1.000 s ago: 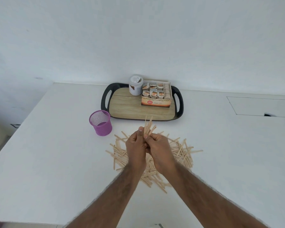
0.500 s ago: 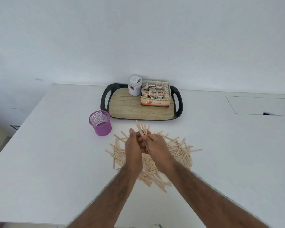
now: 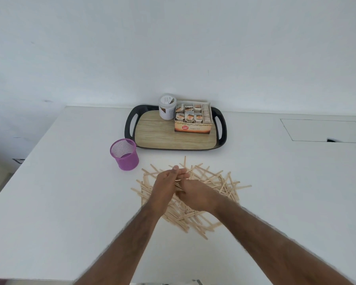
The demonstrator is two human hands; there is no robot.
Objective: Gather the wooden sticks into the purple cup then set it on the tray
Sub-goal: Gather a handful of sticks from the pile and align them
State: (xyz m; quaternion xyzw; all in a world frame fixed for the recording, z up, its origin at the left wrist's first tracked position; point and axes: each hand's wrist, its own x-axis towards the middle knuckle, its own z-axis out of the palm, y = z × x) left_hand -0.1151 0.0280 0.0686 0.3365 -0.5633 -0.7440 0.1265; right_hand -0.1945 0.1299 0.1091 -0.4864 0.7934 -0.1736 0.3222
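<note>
Nearest, the white table (image 3: pixel 49 202) has much free surface along its front edge and at both sides of the two arms. The left hand (image 3: pixel 164 188) pinches a few wooden sticks (image 3: pixel 224 182) between thumb and fingers; the right hand (image 3: pixel 195 194) is closed beside it, touching it, but what it grips I cannot tell. Both are over the loose pile, too many to count. One purple cup (image 3: pixel 124 154) stands upright left of the pile, apart from it. Farther, near the wall, one tray (image 3: pixel 173 138) carries one white jar (image 3: pixel 167 106) and one tea box (image 3: pixel 192 121), with its front half free.
</note>
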